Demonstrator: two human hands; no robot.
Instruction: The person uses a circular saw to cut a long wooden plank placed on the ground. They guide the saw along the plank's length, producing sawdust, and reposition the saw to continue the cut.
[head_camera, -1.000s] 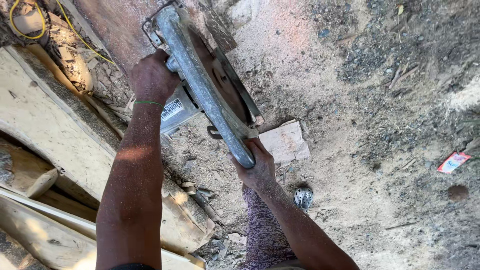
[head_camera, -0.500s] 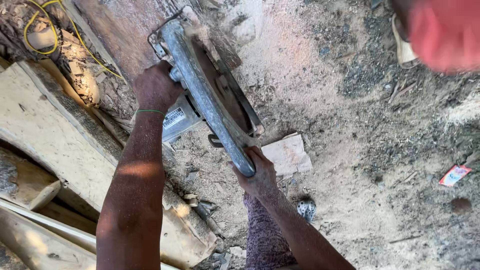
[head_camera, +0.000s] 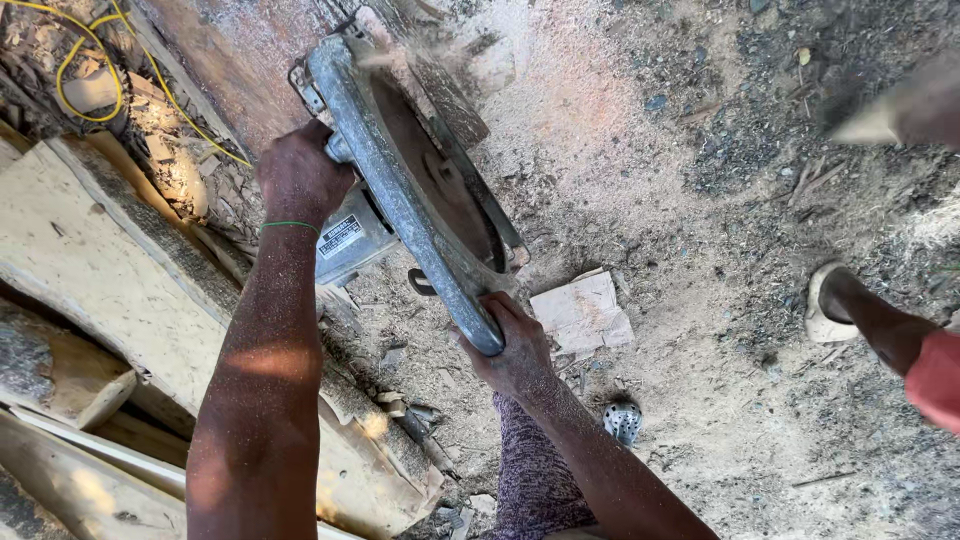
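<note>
1. Left hand (head_camera: 300, 180), upper left of centre: fist closed on the side grip of a circular saw (head_camera: 405, 190), just beside the grey motor housing (head_camera: 350, 240).
2. Right hand (head_camera: 515, 350), centre: fingers wrapped around the lower end of the saw's long curved metal handle bar (head_camera: 390, 180).
3. Saw lies between both hands; its long axis runs diagonally from upper left down to centre right. Round blade guard (head_camera: 440, 190) faces right of the bar.
4. Saw's top end meets a reddish log (head_camera: 215, 60) at the upper left; sawdust flies off there.
5. Neither hand is nearer; both are on the saw, left high, right low.
6. Rest: pale planks (head_camera: 90, 250) at left, yellow cord (head_camera: 95, 70) top left, small board scrap (head_camera: 585, 315) on the sawdust ground (head_camera: 700, 200), another person's foot (head_camera: 835, 305) at right.
</note>
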